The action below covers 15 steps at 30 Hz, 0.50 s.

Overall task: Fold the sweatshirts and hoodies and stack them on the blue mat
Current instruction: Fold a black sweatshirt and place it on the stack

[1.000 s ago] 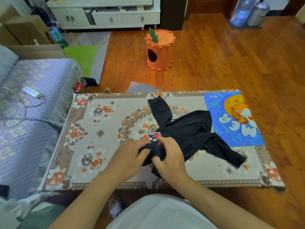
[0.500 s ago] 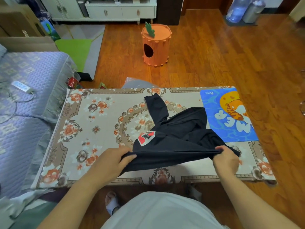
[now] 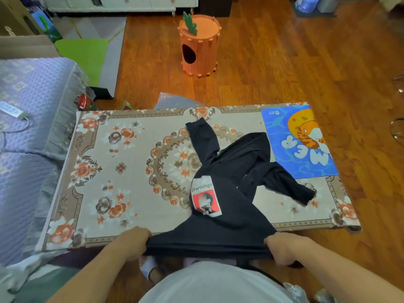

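Observation:
A black hoodie (image 3: pixel 227 215) with a red and white "Warnings" patch lies on the floral table cover (image 3: pixel 113 171), its hem pulled over the near edge. My left hand (image 3: pixel 133 241) grips the hem's left corner and my right hand (image 3: pixel 282 248) grips its right corner, so the hem is stretched taut between them. One sleeve points to the far edge, the other trails right near the blue mat (image 3: pixel 299 143). The blue mat, printed with a cartoon tiger, sits at the table's far right with the hood's edge next to it.
A purple quilted sofa (image 3: pixel 28 132) with a white power strip runs along the left. An orange carrot-shaped stool (image 3: pixel 199 44) stands on the wooden floor beyond the table. A green mat and cabinets are at the far left. My white-shirted torso is at the bottom.
My hands went from bunched together on the hoodie to spread apart along its hem. They have drawn the hem toward me over the table's near edge, which uncovered the patch.

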Each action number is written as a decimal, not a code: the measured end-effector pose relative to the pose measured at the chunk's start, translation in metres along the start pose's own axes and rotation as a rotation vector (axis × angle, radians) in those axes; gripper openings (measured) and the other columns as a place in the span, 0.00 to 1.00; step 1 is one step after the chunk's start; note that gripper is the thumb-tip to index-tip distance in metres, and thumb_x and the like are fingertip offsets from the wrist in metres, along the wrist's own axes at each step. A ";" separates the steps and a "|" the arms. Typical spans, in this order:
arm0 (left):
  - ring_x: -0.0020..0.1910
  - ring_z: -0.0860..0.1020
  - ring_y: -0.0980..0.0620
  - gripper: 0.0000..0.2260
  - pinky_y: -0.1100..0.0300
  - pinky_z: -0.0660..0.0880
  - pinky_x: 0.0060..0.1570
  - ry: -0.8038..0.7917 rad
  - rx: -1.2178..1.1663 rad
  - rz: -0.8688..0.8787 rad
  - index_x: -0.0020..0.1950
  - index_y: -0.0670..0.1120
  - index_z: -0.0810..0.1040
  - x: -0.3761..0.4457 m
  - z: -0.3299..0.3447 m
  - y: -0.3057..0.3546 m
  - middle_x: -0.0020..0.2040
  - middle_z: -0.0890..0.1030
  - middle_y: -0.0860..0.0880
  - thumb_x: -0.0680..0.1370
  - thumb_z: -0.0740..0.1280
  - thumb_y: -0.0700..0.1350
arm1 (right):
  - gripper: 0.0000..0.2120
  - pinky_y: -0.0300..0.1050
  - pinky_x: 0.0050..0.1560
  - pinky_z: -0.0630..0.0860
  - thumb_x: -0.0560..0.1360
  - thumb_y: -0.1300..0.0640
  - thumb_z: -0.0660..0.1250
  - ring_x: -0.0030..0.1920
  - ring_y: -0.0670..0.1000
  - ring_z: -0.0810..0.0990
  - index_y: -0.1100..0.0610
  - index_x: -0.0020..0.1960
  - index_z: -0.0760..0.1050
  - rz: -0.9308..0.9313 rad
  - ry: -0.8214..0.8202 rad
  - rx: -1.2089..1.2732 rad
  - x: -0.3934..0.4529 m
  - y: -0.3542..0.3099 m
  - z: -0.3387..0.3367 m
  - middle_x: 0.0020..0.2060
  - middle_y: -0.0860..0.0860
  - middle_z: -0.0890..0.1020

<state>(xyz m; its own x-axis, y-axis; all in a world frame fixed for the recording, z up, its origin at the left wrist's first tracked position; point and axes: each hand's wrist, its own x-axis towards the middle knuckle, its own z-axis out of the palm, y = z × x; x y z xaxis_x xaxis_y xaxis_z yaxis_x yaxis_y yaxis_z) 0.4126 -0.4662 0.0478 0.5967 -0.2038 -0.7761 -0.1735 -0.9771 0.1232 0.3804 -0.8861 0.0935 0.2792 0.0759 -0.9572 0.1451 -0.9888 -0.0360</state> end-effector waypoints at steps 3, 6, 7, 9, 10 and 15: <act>0.46 0.79 0.49 0.10 0.55 0.77 0.47 0.231 -0.010 -0.080 0.59 0.51 0.73 0.008 -0.075 -0.011 0.52 0.81 0.48 0.80 0.59 0.42 | 0.13 0.47 0.50 0.77 0.72 0.54 0.63 0.52 0.59 0.80 0.57 0.55 0.76 0.172 0.247 -0.023 -0.005 0.008 -0.077 0.51 0.56 0.80; 0.46 0.79 0.42 0.09 0.50 0.77 0.47 0.611 -0.186 -0.148 0.56 0.47 0.75 0.007 -0.206 -0.022 0.50 0.80 0.42 0.77 0.61 0.39 | 0.14 0.49 0.53 0.78 0.76 0.57 0.61 0.56 0.59 0.81 0.56 0.59 0.77 0.286 0.653 -0.018 -0.059 0.022 -0.196 0.57 0.56 0.81; 0.48 0.80 0.39 0.07 0.49 0.77 0.47 0.757 -0.238 -0.151 0.52 0.46 0.75 -0.002 -0.256 -0.022 0.49 0.81 0.40 0.76 0.62 0.38 | 0.15 0.49 0.53 0.77 0.76 0.57 0.61 0.57 0.59 0.81 0.56 0.60 0.78 0.332 0.813 -0.010 -0.089 0.026 -0.236 0.58 0.56 0.82; 0.48 0.80 0.35 0.06 0.50 0.74 0.45 1.001 -0.281 -0.132 0.46 0.46 0.73 -0.038 -0.353 -0.013 0.48 0.80 0.37 0.74 0.62 0.36 | 0.13 0.50 0.49 0.78 0.74 0.58 0.63 0.53 0.61 0.83 0.56 0.57 0.79 0.414 1.163 -0.011 -0.155 0.036 -0.306 0.54 0.57 0.83; 0.49 0.79 0.34 0.06 0.49 0.73 0.45 1.103 -0.256 -0.111 0.47 0.45 0.74 -0.064 -0.399 -0.005 0.49 0.80 0.35 0.74 0.63 0.35 | 0.12 0.50 0.46 0.78 0.73 0.60 0.64 0.51 0.61 0.83 0.57 0.55 0.80 0.458 1.297 -0.028 -0.193 0.038 -0.335 0.51 0.57 0.83; 0.55 0.79 0.32 0.12 0.45 0.75 0.50 1.602 -0.002 -0.120 0.58 0.44 0.79 -0.200 -0.561 0.032 0.57 0.80 0.34 0.76 0.63 0.36 | 0.12 0.50 0.42 0.74 0.73 0.68 0.64 0.49 0.64 0.82 0.59 0.54 0.80 0.617 1.779 -0.097 -0.351 0.051 -0.424 0.48 0.60 0.82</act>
<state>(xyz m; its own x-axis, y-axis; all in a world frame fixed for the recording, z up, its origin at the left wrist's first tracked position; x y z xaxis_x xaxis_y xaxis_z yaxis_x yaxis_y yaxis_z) 0.7270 -0.4912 0.5541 0.7724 0.0205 0.6348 -0.0670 -0.9913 0.1137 0.6923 -0.9080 0.5499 0.8232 -0.1495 0.5477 -0.3175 -0.9210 0.2258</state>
